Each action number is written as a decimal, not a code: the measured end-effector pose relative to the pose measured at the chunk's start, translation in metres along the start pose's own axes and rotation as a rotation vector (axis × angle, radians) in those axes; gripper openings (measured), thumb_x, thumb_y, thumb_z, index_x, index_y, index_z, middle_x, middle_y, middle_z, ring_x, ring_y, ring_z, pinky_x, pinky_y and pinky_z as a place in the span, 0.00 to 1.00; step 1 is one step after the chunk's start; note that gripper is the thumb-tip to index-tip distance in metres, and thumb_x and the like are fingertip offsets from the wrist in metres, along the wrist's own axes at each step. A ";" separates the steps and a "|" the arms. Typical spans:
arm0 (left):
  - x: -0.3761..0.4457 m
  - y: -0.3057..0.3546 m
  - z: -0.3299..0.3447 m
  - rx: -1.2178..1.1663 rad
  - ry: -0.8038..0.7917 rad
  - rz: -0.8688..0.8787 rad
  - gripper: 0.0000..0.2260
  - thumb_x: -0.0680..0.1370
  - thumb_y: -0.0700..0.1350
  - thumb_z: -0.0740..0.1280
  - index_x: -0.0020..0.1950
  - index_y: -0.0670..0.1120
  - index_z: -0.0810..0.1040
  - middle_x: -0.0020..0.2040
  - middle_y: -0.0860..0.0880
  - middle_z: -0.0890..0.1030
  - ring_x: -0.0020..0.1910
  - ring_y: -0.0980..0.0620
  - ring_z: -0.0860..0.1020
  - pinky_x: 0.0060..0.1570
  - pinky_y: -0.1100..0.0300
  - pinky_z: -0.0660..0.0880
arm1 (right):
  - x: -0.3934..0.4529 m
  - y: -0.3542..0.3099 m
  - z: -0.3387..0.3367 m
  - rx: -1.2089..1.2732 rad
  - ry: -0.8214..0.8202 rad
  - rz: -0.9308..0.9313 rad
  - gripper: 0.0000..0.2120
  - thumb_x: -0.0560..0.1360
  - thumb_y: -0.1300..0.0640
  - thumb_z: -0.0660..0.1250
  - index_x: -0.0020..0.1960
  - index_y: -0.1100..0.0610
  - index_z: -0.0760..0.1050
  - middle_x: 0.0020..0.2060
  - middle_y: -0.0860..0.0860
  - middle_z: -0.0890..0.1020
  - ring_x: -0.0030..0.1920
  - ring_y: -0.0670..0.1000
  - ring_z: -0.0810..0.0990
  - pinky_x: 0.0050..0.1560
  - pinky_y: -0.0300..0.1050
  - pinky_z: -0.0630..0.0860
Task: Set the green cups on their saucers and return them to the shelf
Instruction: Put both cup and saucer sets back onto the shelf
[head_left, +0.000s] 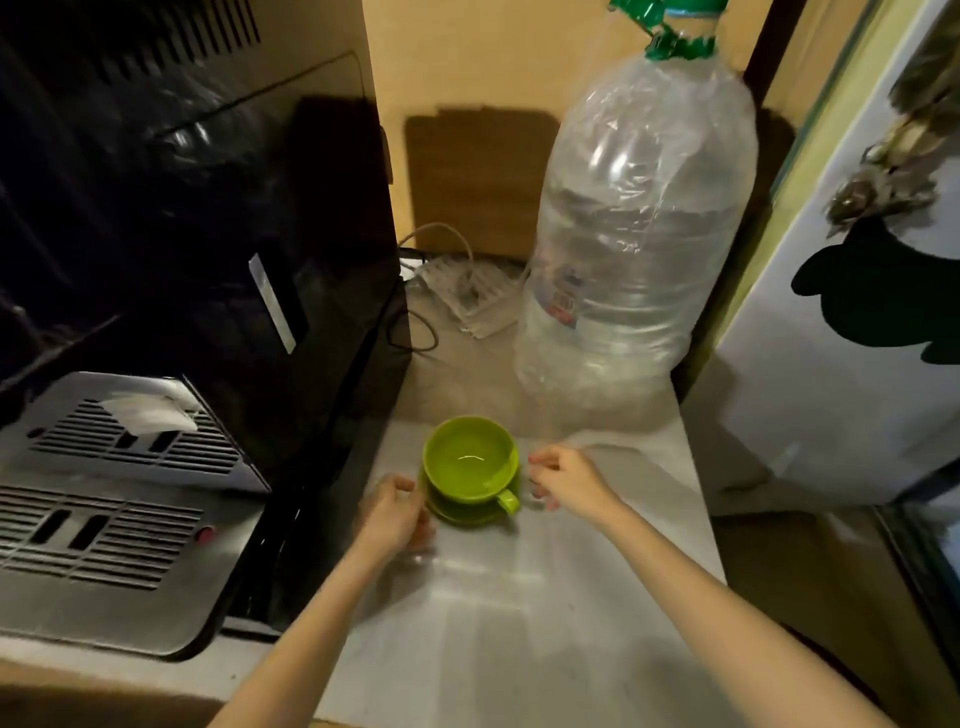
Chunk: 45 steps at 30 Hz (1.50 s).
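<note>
One green cup (470, 460) stands upright on a green saucer (467, 514) on the pale counter (493, 623), its handle turned toward the near right. My left hand (392, 512) is just left of the saucer, fingers curled near its rim, holding nothing I can see. My right hand (563, 478) hovers a little to the right of the cup, fingers loosely bent and apart, not touching it. No other green cup or saucer is in view.
A black coffee machine with a metal drip tray (104, 519) fills the left. A big clear water bottle (634, 234) stands behind the cup at the right. Cables and a white power strip (462, 291) lie at the back. A white fridge door (857, 338) borders the right.
</note>
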<state>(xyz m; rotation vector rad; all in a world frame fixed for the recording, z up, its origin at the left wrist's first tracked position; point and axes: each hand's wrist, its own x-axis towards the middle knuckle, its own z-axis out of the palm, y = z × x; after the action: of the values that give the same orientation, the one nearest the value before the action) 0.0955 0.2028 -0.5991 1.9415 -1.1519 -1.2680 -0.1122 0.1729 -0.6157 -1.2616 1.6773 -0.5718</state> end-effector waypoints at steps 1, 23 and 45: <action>0.003 -0.003 0.001 -0.015 -0.004 -0.024 0.03 0.77 0.43 0.61 0.48 0.45 0.69 0.34 0.44 0.79 0.30 0.47 0.79 0.26 0.60 0.77 | 0.003 0.003 0.005 0.037 -0.004 0.041 0.14 0.76 0.63 0.61 0.61 0.62 0.71 0.40 0.55 0.78 0.29 0.47 0.75 0.19 0.32 0.70; 0.032 -0.012 0.014 -0.181 -0.096 -0.110 0.02 0.73 0.32 0.66 0.40 0.36 0.75 0.34 0.37 0.81 0.24 0.51 0.81 0.24 0.64 0.78 | 0.017 0.003 0.015 0.147 -0.065 0.140 0.10 0.72 0.74 0.55 0.48 0.65 0.70 0.28 0.57 0.76 0.20 0.46 0.76 0.19 0.36 0.74; -0.068 0.252 -0.014 -0.556 -0.268 0.492 0.05 0.73 0.34 0.67 0.37 0.36 0.78 0.22 0.47 0.81 0.21 0.58 0.79 0.26 0.70 0.76 | -0.091 -0.180 -0.180 0.646 0.281 -0.397 0.08 0.75 0.70 0.60 0.37 0.65 0.71 0.22 0.57 0.75 0.15 0.44 0.73 0.18 0.37 0.76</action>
<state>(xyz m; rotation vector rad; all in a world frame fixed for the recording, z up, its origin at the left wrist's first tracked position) 0.0051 0.1398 -0.3623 1.0338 -1.1493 -1.3998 -0.1785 0.1621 -0.3539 -1.0539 1.2826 -1.4550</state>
